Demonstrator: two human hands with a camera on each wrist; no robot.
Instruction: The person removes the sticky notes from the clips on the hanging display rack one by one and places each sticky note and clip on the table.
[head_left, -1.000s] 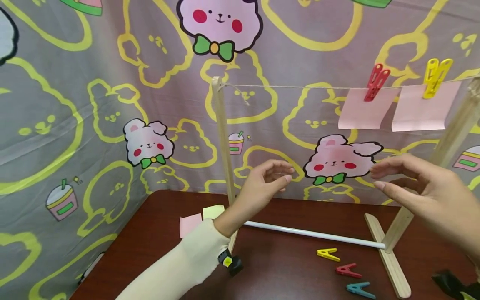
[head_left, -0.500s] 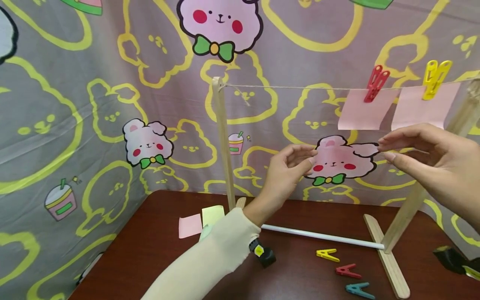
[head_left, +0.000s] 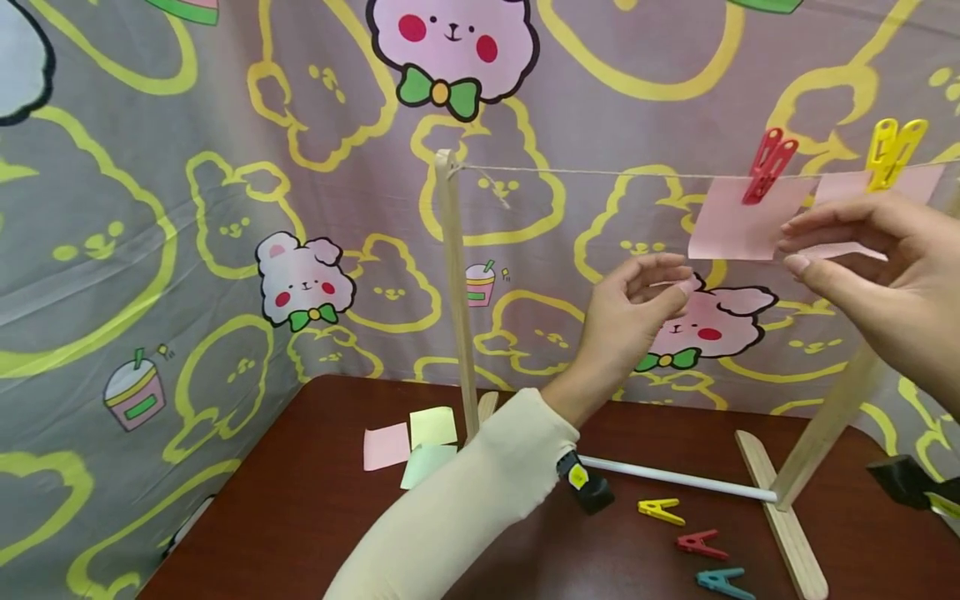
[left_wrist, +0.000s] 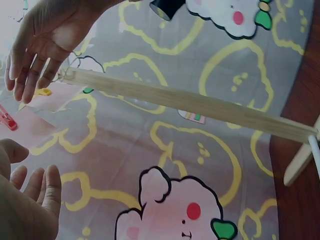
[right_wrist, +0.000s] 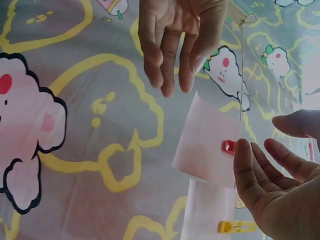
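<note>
Has both hands up over the desk (head_left: pixel 300 500), well above its surface and apart, with fingertips pointing inward at each other. Stretches the left arm, in a cream sleeve (head_left: pixel 465 500), slantwise up and across from the near side, over the white bar (head_left: pixel 675 477). Has the left hand (head_left: pixel 626 312) just below and to the left of the left pink note (head_left: pixel 738 225), with fingers loosely curved and thumb apart. Bends the right hand (head_left: pixel 911 275) in from the right, in front of the right pink note (head_left: pixel 842 185), with fingers arched over the thumb and a clear gap between. Cannot tell about contact between fingertips and paper.

On the string (head_left: pixel 585 172), toward the right post (head_left: pixel 828 425): the left pink note under a hanging red clip (head_left: pixel 763 179), the right one under a hanging yellow clip (head_left: pixel 887 171).

On the desk, near the far left corner: a pink sheet (head_left: pixel 386 447), a yellow sheet (head_left: pixel 432 427) and a green sheet (head_left: pixel 429 465).
</note>
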